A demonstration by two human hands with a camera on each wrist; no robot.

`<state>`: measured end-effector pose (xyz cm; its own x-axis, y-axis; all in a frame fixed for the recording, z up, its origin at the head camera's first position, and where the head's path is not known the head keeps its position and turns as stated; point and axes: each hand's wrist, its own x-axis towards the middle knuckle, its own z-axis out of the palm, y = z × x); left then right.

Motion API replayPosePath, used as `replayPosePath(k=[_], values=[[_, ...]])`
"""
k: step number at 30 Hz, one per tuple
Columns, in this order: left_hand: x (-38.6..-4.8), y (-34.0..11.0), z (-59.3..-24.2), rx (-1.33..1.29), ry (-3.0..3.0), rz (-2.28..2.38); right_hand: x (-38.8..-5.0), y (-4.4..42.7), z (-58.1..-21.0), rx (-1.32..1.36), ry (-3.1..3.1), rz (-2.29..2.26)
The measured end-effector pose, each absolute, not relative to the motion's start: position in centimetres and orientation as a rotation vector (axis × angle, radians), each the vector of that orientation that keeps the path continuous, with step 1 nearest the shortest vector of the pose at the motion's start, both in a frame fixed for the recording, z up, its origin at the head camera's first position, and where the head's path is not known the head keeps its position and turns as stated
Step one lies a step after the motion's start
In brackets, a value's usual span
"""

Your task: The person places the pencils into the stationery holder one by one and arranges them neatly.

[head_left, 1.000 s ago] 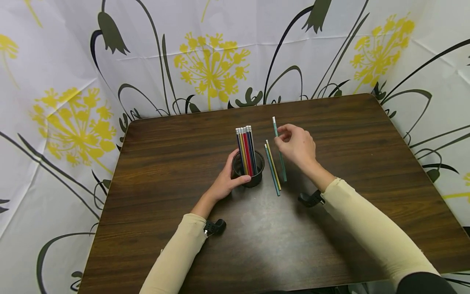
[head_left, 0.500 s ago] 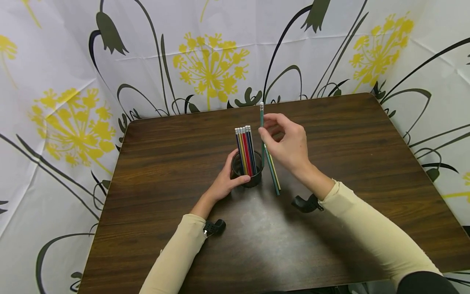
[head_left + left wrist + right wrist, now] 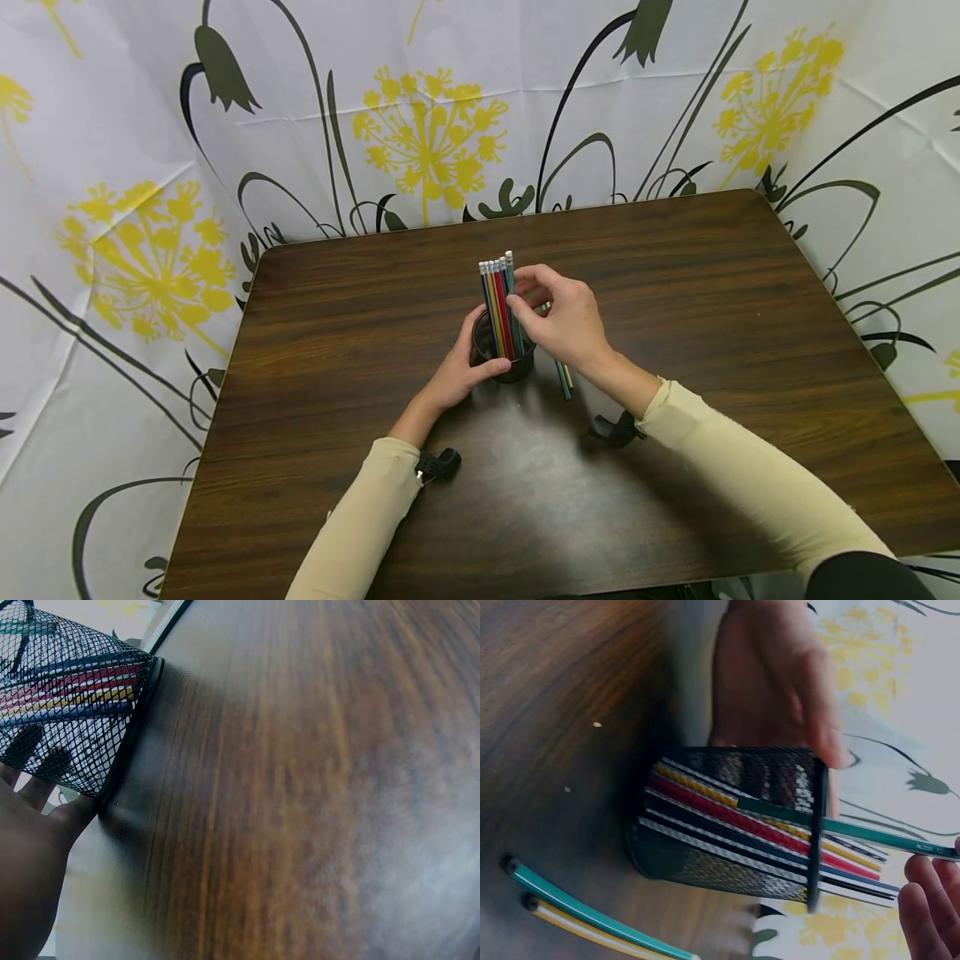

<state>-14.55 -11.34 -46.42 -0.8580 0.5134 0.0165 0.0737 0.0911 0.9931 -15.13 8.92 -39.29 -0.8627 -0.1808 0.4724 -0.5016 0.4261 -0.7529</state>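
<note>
A black mesh pencil cup (image 3: 513,372) stands upright on the table, with several striped pencils (image 3: 495,304) in red, yellow and dark blue leaning inside. My left hand (image 3: 459,368) grips the cup from its left side, thumb across the front near the rim. At the cup's right, my right hand (image 3: 566,325) pinches a green pencil (image 3: 877,834) near its eraser end. In the right wrist view the pencil's lower end reaches past the rim, above the cup's base. The left wrist view shows the cup's mesh wall (image 3: 75,682) and my left fingers against it.
On the brown wood-grain table (image 3: 360,333), just right of the cup, lie a teal pencil (image 3: 592,904) and a yellow pencil (image 3: 585,924) side by side. My right hand partly covers them in the head view. A flower-patterned cloth (image 3: 300,125) hangs behind the table.
My right hand has lifted the green pencil off the table, carried it left and lowered it into the cup beside the others. My left hand has stayed on the cup.
</note>
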Motion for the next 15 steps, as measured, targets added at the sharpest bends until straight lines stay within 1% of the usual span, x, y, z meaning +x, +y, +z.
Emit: replayPosePath(k=[15], values=[[-14.4, -11.4, -46.4, 0.569, 2.033, 1.809, -15.0, 8.5, -41.5, 0.591, -2.513, 1.337]])
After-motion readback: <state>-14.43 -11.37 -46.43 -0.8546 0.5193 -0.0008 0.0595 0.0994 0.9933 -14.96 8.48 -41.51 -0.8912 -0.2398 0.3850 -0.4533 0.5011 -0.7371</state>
